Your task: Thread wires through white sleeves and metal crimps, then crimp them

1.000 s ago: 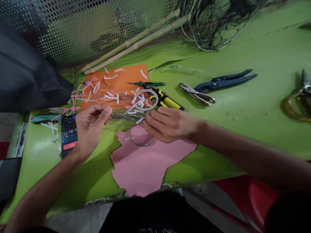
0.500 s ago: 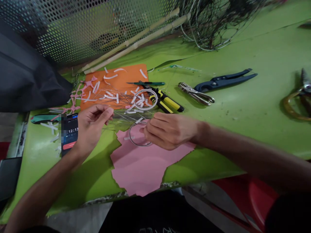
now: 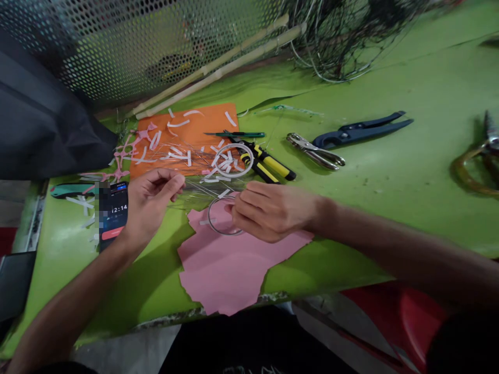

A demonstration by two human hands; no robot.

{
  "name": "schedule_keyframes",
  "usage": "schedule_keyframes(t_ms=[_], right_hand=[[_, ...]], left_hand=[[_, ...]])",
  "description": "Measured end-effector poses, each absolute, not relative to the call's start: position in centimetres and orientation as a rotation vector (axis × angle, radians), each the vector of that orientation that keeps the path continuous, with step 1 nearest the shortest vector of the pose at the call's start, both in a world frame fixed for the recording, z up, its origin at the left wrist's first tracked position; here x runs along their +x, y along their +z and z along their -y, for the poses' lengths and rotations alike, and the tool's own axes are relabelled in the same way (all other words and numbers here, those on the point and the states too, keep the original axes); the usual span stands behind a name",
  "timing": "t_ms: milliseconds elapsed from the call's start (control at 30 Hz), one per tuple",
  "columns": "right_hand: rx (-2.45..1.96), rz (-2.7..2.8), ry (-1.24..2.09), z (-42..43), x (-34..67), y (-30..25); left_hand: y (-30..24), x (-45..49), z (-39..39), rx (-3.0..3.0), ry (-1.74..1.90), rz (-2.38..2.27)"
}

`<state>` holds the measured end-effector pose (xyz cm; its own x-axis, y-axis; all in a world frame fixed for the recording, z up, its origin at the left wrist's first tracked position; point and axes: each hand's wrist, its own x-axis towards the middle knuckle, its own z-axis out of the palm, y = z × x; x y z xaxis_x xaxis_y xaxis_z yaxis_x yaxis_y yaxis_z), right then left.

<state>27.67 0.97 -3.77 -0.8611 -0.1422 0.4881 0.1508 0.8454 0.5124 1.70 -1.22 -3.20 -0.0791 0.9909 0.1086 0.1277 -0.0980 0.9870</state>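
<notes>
I'm watching from the head cam, with both hands low over the bench. My left hand (image 3: 150, 210) is half closed, thumb and fingertips pinched on the end of some thin clear strands (image 3: 208, 186), which run across toward my right hand (image 3: 273, 215). That hand is curled loosely, its fingers right at a thin wire ring (image 3: 212, 221) lying on a torn pink paper sheet (image 3: 224, 265); can't tell if it has hold of the ring or the strands. A second ring (image 3: 233, 160) lies on an orange sheet (image 3: 183, 127) among white paper strips (image 3: 177, 123), with pink paper scraps (image 3: 132, 148) at that sheet's left edge. A smartphone (image 3: 113, 213) showing a clock sits just beside my left hand. Yellow-and-black handled pliers (image 3: 271, 165) lie at the orange sheet's right corner, then a hand hole punch (image 3: 314, 157) and blue-handled pliers (image 3: 360, 129) on the green bench (image 3: 390, 218). Scissors (image 3: 477, 161) sit at the right edge. Tangled wire (image 3: 335, 41) and bamboo sticks (image 3: 218, 67) lie at the back.
</notes>
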Motion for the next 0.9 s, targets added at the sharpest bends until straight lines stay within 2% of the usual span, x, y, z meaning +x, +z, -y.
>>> schedule_keyframes(t_ms=[900], right_hand=[[-0.036,2.513,-0.689,-0.81,27.8,-3.72]], left_hand=[[-3.41,1.73,1.36,1.335,1.277,-1.278]])
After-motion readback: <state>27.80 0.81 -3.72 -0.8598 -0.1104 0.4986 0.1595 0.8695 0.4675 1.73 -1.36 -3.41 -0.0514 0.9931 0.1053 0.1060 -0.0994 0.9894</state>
